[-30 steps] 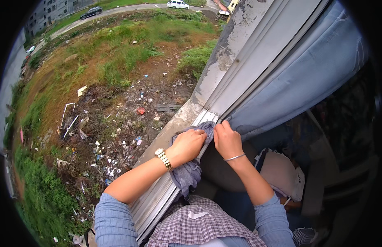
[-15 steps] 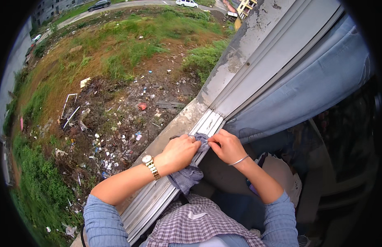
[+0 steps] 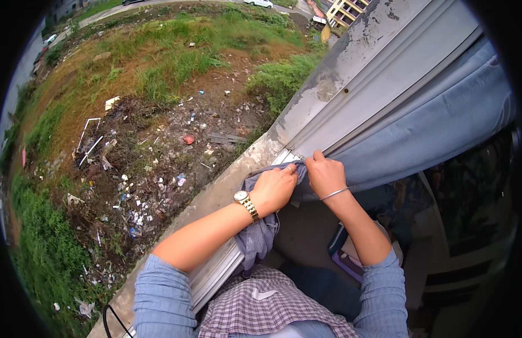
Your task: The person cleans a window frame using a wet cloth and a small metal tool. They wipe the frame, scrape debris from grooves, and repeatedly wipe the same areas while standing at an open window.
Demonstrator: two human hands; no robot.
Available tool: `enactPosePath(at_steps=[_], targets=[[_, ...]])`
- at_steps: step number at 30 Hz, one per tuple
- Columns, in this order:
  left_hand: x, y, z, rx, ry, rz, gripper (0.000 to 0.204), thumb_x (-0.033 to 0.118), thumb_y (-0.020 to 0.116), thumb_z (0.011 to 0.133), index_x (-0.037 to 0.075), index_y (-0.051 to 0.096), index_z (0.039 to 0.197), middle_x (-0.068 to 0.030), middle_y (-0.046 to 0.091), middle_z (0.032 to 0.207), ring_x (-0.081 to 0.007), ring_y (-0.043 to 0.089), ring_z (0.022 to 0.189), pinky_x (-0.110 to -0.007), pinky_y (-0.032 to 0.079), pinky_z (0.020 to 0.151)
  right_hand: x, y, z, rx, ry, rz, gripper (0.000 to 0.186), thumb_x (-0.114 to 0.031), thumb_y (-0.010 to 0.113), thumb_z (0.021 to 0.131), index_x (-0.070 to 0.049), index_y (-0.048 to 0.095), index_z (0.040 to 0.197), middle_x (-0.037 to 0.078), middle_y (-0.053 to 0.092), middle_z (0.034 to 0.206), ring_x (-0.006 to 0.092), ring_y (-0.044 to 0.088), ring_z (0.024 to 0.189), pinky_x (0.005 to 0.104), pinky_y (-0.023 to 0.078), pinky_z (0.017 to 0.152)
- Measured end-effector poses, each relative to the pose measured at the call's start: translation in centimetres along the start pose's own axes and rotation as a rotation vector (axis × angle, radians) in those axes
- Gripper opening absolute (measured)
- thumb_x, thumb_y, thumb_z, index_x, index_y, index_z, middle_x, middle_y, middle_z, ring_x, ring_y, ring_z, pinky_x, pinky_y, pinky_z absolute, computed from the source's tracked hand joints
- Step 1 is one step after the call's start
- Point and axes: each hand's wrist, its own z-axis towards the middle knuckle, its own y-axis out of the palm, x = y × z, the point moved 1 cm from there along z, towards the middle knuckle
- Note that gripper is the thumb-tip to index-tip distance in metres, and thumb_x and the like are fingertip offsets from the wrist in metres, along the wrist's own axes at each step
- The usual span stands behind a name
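A grey cloth (image 3: 258,243) lies bunched over the white sliding-window track (image 3: 217,277), and one end hangs down on the room side. My left hand (image 3: 276,187), with a gold watch above it, is closed on the upper part of the cloth and presses it to the track. Close beside it, my right hand (image 3: 326,176) pinches the cloth's far edge near the corner where the track meets the upright frame. Its fingertips are partly hidden behind the knuckles. A thin silver bangle circles the right wrist.
The upright window frame (image 3: 379,84) rises at the upper right, with a blue curtain (image 3: 418,143) beside it. Outside the worn concrete sill (image 3: 247,160), rubbish-strewn ground (image 3: 159,163) lies far below. Purple and dark-edged items (image 3: 346,265) rest indoors beneath my right forearm.
Both hands have shifted up and to the right along the track toward the frame corner, drawing the cloth with them. More cloth now spreads around the left hand.
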Motion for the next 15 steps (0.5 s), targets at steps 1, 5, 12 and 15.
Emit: enactPosePath(at_steps=[1,5,12,15], targets=[[-0.1,0.1,0.5,-0.004,-0.02,0.001,0.037,0.001,0.054,0.083,0.002,0.062,0.119,-0.011,0.061,0.115,-0.0302,0.067,0.095,-0.043,0.056,0.075,-0.3,0.2,0.6,-0.017,-0.016,-0.026,0.005,-0.009,0.066,0.077,-0.008,0.068,0.081,0.012,0.062,0.084,0.0292,0.07,0.068,0.0402,0.056,0.061],[-0.8,-0.1,0.0,-0.012,0.003,0.032,0.034,0.006,0.054,0.086,0.004,0.065,0.119,-0.0087,0.063,0.126,-0.0296,0.067,0.096,-0.042,0.056,0.079,-0.2,0.0,1.8,-0.125,-0.052,0.008,0.005,-0.011,0.065,0.08,-0.007,0.069,0.079,0.014,0.064,0.085,0.0321,0.069,0.072,0.0426,0.056,0.064],[0.3,-4.9,-9.1,-0.164,0.064,0.058,0.04,0.008,0.055,0.087,0.005,0.063,0.125,-0.0064,0.06,0.137,-0.025,0.065,0.101,-0.039,0.056,0.082,-2.0,-3.3,-1.1,-0.214,-0.187,0.512,0.008,-0.016,0.066,0.086,-0.009,0.069,0.084,0.012,0.062,0.084,0.0348,0.066,0.077,0.0464,0.054,0.069],[0.1,-4.3,-9.4,-0.081,0.016,0.011,0.044,0.008,0.056,0.085,0.004,0.059,0.129,-0.0088,0.057,0.141,-0.0271,0.065,0.104,-0.041,0.055,0.083,-1.7,-3.2,-1.7,-0.036,-0.09,0.572,0.008,-0.018,0.068,0.087,-0.01,0.069,0.084,0.009,0.061,0.082,0.0327,0.066,0.073,0.0441,0.054,0.065]])
